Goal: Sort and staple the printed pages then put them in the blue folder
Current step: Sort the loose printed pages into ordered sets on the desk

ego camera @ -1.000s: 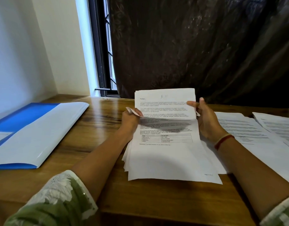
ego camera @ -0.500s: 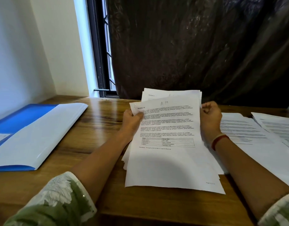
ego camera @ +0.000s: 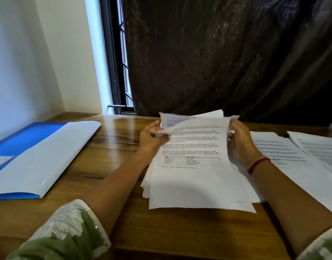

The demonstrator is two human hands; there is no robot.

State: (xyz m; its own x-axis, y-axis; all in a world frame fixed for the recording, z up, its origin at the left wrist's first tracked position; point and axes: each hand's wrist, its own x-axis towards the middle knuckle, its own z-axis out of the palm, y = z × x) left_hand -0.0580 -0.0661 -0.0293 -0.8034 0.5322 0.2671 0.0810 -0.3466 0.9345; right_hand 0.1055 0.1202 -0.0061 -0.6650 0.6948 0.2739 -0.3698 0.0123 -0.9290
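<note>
pages: stack lay right of the blue folder, top lifted
left hand: fingers pinched its corner
right hand: fingers curled round its edge
risk: loose sheets might slide, losing order

**Pages at centre of worktop, folder to the left**

A stack of printed pages lies mid-worktop, its far end raised between the left hand on its left edge and the right hand on its right edge. An open folder lies well apart to the left. More printed sheets lie just beside the stack on the right. Behind the worktop hangs a curtain, with a window to its left.
</note>
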